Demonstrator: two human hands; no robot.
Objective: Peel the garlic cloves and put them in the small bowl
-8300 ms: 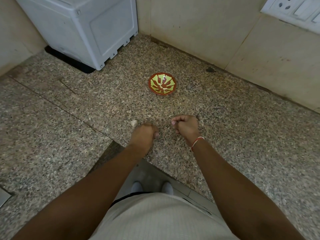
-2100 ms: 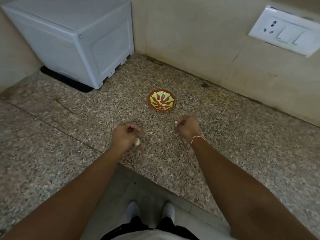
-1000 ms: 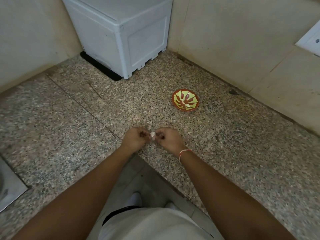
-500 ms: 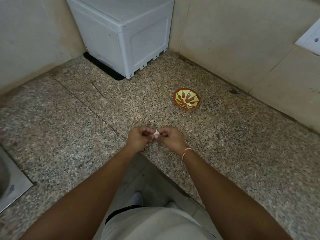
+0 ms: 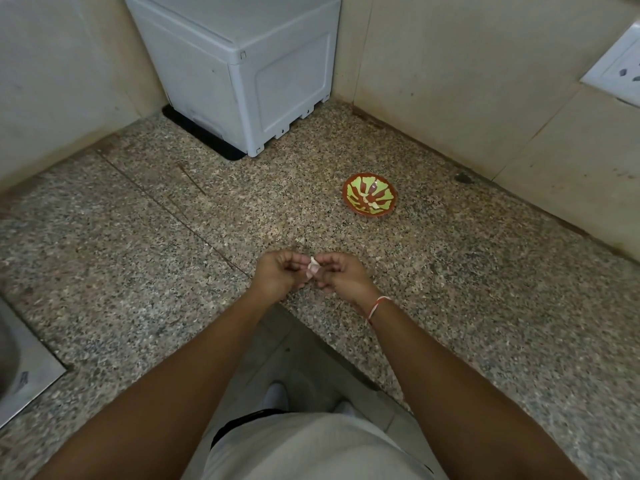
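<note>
- Garlic-peeling setup, starting with the biggest piece: the speckled granite surface (image 5: 450, 289) fills most of the view and meets pale tiled walls (image 5: 450, 81) at the back and on the left.
- White box-shaped appliance (image 5: 249, 64) stands in the far corner of the surface, on a dark mat (image 5: 204, 140).
- Metal sink rim (image 5: 24, 368) shows at the left edge.
- White switch plate (image 5: 616, 74) sits on the wall at the upper right.
- Left hand (image 5: 280, 275) is raised over the near edge of the surface, its grip curled with the fingertips pinching the garlic clove from the left side.
- Right hand (image 5: 341, 277) faces it, its grip also curled and pinching the same clove from the right; a red and white thread band (image 5: 377, 306) circles that wrist.
- Small bowl (image 5: 370, 198), red-brown with a green leaf pattern, rests on the surface well beyond the hands and to the right, near the back wall; a few pale peeled pieces (image 5: 369, 202) lie inside it.
- Garlic clove (image 5: 312, 267) is held between both hands above the surface, apart from the bowl, with a pale flap of skin sticking up at its top.
</note>
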